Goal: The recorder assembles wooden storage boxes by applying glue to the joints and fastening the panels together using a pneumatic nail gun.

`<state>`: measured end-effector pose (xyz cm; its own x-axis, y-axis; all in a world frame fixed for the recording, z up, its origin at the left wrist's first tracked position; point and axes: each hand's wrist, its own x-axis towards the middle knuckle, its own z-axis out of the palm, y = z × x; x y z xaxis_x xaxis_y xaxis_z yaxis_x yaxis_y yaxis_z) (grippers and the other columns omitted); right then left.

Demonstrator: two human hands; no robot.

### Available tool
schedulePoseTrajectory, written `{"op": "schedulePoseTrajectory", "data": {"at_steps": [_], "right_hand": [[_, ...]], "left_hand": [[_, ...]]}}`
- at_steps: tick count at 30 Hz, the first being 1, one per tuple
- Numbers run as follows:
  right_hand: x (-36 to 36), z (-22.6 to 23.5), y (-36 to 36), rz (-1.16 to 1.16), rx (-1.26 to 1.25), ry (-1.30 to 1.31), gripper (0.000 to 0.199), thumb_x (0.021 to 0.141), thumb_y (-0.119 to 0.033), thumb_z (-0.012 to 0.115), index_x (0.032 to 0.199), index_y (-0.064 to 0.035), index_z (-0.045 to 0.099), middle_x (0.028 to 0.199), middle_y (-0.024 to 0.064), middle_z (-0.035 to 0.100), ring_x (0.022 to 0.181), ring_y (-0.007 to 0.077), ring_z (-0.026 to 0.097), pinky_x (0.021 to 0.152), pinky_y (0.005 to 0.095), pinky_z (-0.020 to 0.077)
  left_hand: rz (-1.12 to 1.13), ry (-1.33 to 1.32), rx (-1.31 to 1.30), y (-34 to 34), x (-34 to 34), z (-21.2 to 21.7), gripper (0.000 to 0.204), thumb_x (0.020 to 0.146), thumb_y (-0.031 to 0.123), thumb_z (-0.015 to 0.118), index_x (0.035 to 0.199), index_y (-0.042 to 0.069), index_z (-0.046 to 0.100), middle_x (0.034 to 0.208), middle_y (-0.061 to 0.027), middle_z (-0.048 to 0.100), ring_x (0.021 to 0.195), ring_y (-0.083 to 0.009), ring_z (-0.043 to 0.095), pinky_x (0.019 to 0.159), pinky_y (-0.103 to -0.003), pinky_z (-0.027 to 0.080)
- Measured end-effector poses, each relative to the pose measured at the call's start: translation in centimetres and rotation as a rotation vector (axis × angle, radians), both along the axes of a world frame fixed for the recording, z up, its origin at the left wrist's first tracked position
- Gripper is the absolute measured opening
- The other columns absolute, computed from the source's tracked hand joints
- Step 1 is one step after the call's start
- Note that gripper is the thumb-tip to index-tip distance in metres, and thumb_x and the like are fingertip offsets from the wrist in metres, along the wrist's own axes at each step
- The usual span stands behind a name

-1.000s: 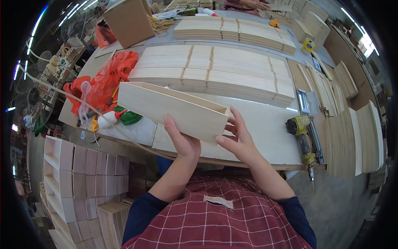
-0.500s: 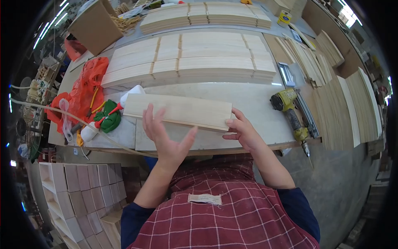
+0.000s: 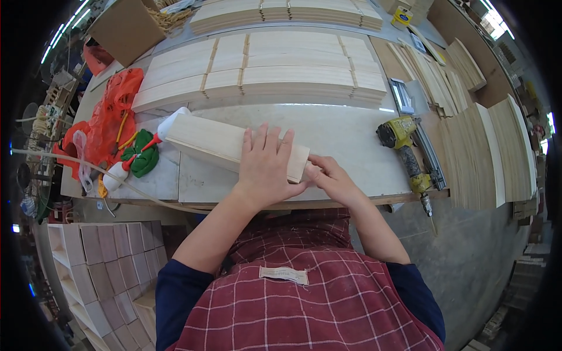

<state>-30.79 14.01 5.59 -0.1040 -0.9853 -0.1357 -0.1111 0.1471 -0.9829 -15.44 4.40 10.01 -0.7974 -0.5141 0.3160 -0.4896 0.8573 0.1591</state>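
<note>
A long, narrow, box-like piece of pale wood [image 3: 205, 136] lies slantwise near the front edge of the workbench. Its left end points away from me, beside a white glue bottle with a red tip [image 3: 171, 121]. My left hand [image 3: 263, 164] rests flat across the top near the right end, fingers stretched out and a little apart. At that same end, my right hand [image 3: 333, 180] grips the corner with its thumb and fingers. The left hand hides part of the wood, and the inside of the piece does not show.
Stacks of grooved pale boards [image 3: 281, 76] lie behind. To the right is a yellow-green air nailer [image 3: 404, 140]. An orange plastic bag [image 3: 117, 96], a green bundle [image 3: 143, 155] and a second glue bottle [image 3: 114, 175] lie left, where a hose [image 3: 146, 196] crosses. Wooden boxes [image 3: 102, 251] are stacked below.
My left hand has come down from above onto the top of the wooden piece and moved right. The piece has turned, its right end now nearer to me. My right hand stays at that end.
</note>
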Motion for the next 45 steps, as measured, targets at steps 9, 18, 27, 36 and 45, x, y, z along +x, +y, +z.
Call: {"op": "schedulePoseTrajectory", "data": {"at_steps": [9, 18, 27, 36, 45], "right_hand": [[-1.2, -0.6, 0.5, -0.112, 0.055, -0.023, 0.04, 0.091, -0.031, 0.05, 0.117, -0.0013, 0.051, 0.105, 0.0076, 0.057, 0.094, 0.0143, 0.053, 0.078, 0.0273, 0.0446], [-1.0, 1.0, 0.9, -0.206, -0.055, 0.116, 0.03, 0.084, -0.02, 0.06, 0.106, 0.0, 0.057, 0.096, 0.0082, 0.06, 0.089, 0.0143, 0.056, 0.074, 0.0277, 0.0464], [-9.6, 2.9, 4.1, -0.448, -0.178, 0.911, 0.033, 0.075, -0.016, 0.066, 0.102, -0.0013, 0.057, 0.099, 0.0127, 0.059, 0.093, 0.026, 0.055, 0.083, 0.0373, 0.0427], [-14.8, 0.1, 6.9, -0.485, 0.63, 1.189, 0.088, 0.065, -0.028, 0.068, 0.135, -0.0038, 0.02, 0.119, 0.0258, 0.042, 0.11, 0.0419, 0.04, 0.094, 0.045, 0.0359], [-16.4, -0.1, 4.6, -0.551, 0.739, 1.194, 0.082, 0.063, -0.021, 0.061, 0.133, -0.0013, 0.024, 0.105, 0.0287, 0.055, 0.1, 0.0384, 0.054, 0.085, 0.0415, 0.0436]], "left_hand": [[0.142, 0.134, -0.074, 1.1, 0.9, -1.2, 0.083, 0.057, 0.047, 0.069, 0.121, -0.001, 0.045, 0.12, -0.0198, 0.045, 0.119, -0.0385, 0.036, 0.098, -0.056, 0.022], [0.121, 0.234, -0.114, 0.5, 0.3, -2.1, 0.071, 0.057, 0.042, 0.064, 0.11, -0.003, 0.052, 0.109, -0.0182, 0.05, 0.107, -0.0353, 0.045, 0.093, -0.051, 0.031], [0.131, 0.295, -0.107, 0.5, 0.2, -2.4, 0.067, 0.054, 0.04, 0.064, 0.105, -0.003, 0.055, 0.106, -0.0179, 0.05, 0.106, -0.0337, 0.045, 0.093, -0.052, 0.03], [0.136, 0.249, -0.011, 1.0, 0.2, -1.2, 0.065, 0.057, 0.038, 0.065, 0.109, 0.001, 0.054, 0.108, -0.0176, 0.048, 0.111, -0.0366, 0.041, 0.095, -0.054, 0.027], [0.222, 0.328, 0.083, 1.4, -1.2, -2.1, 0.047, 0.06, 0.029, 0.064, 0.098, 0.003, 0.056, 0.102, -0.0124, 0.05, 0.108, -0.0314, 0.045, 0.097, -0.058, 0.021]]}}
